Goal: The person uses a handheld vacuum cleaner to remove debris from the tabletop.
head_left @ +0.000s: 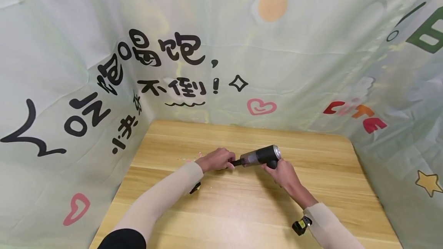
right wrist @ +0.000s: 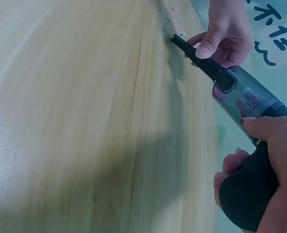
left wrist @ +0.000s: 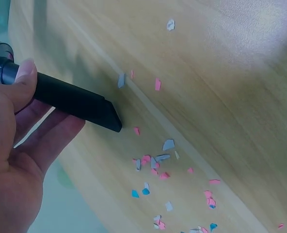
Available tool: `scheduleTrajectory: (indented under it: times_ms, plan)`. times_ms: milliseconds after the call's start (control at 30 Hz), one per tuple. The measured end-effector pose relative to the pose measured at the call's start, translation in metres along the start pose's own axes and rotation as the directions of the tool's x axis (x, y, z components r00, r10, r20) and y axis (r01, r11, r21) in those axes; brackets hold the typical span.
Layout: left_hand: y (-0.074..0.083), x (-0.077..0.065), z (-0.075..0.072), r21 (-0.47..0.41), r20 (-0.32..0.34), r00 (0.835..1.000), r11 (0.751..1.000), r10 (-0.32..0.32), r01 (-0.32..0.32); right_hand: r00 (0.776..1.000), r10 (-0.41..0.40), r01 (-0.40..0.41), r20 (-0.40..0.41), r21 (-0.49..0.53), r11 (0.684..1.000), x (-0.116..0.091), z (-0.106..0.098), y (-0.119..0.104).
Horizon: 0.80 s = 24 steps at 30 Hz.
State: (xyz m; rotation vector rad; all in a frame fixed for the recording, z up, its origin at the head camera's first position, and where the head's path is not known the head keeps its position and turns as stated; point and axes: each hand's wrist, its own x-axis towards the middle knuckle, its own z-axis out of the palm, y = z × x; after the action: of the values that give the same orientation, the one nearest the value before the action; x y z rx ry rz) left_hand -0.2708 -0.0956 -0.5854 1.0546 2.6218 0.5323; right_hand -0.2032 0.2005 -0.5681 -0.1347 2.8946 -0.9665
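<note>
- Right hand (head_left: 285,174): a firm grip here, wrapped round the handle (right wrist: 247,189) of the vacuum (head_left: 265,154), over the tabletop (head_left: 225,210)!
- Left hand (head_left: 216,159) pinches the nozzle (left wrist: 75,99).
- Past the tip (left wrist: 113,119), scraps (left wrist: 168,144) lie strewn: pickup looks under way; the next move calls for sweeping the nozzle across them.

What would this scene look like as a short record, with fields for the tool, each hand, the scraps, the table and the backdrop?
Tool: black handheld vacuum with a clear plastic chamber; pinkish bits show inside
Left hand: holds the slim black nozzle between thumb and fingers
Right hand: grips the rounded black handle
Scraps: small flat pink, blue and whitish scraps, scattered near the nozzle's tip
Table: light wood-grain table
Backdrop: pale green fabric with black lettering
Tip touching table: cannot tell
</note>
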Motion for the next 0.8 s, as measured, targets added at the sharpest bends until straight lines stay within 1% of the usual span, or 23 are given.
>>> scheduleTrajectory:
  times_ms: [200,433,633,800]
  plan:
    - [0.003,-0.002,0.001,-0.010,0.013,1.000,1.000,-0.001,0.001,1.000,0.001,-0.001,-0.011,0.004,1.000,-0.009,0.000,0.000]
    - [0.007,-0.004,0.004,-0.051,0.032,0.999,0.999,0.016,-0.014,0.999,0.026,-0.026,-0.022,0.000,1.000,-0.021,0.004,0.003]
    - [0.011,-0.007,0.004,-0.057,0.047,0.998,0.998,0.040,-0.038,0.998,0.039,-0.039,-0.043,0.008,0.999,-0.031,0.010,0.005]
    - [0.013,-0.011,0.005,-0.051,0.069,0.997,0.998,0.038,-0.035,0.996,0.042,-0.041,-0.074,0.014,0.999,-0.039,0.016,0.005]
